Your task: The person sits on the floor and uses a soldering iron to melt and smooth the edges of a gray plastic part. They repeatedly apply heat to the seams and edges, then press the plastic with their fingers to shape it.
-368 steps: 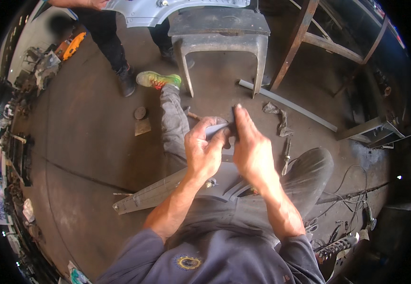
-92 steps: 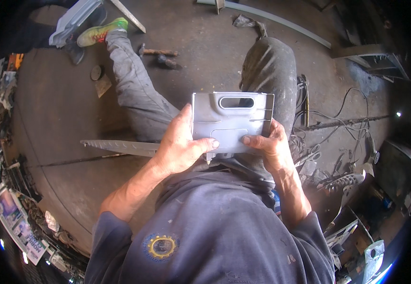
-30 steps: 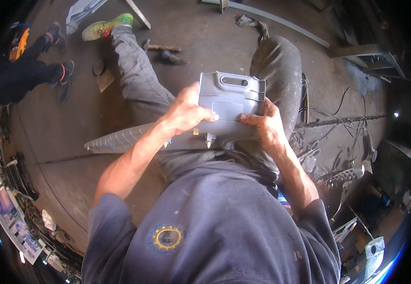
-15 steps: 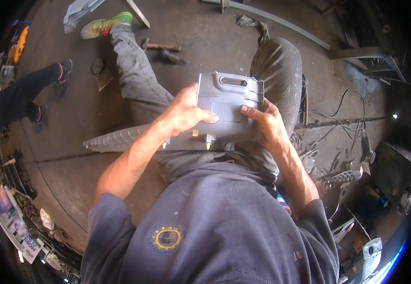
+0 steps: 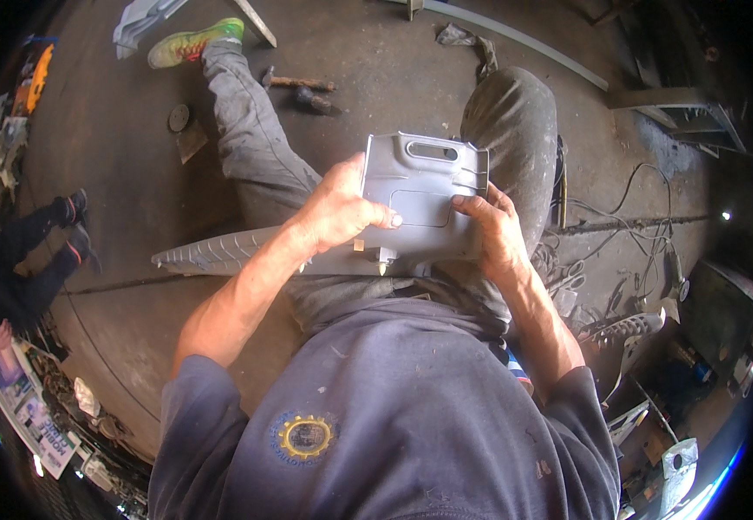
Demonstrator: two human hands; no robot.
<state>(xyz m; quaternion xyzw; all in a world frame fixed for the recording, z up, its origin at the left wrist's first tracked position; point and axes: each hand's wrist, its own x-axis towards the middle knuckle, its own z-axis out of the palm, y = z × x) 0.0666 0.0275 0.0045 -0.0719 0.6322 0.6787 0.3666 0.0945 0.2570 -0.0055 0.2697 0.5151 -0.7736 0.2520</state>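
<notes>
A grey moulded plastic panel (image 5: 422,178) rests across my lap, its wide end raised between my knees. That end has an oval slot and a rectangular outline; a long ribbed arm runs off to the left under my left forearm. White clips stick out of its near edge. My left hand (image 5: 342,208) grips the panel's left edge, thumb lying on its face near the rectangular outline. On the opposite edge is my right hand (image 5: 496,227), its thumb on the face and its other fingers partly hidden behind the panel.
Beyond my outstretched leg, a hammer (image 5: 303,84) with a wooden handle lies on the floor by another dark tool head. A round disc (image 5: 179,118) sits farther left. Cables (image 5: 628,221) tangle at the right. Another person's legs (image 5: 42,230) are at the far left.
My right thumb has slid slightly to the right on the panel, and the panel has shifted a little. At the left, the other person's legs have moved nearer to me.
</notes>
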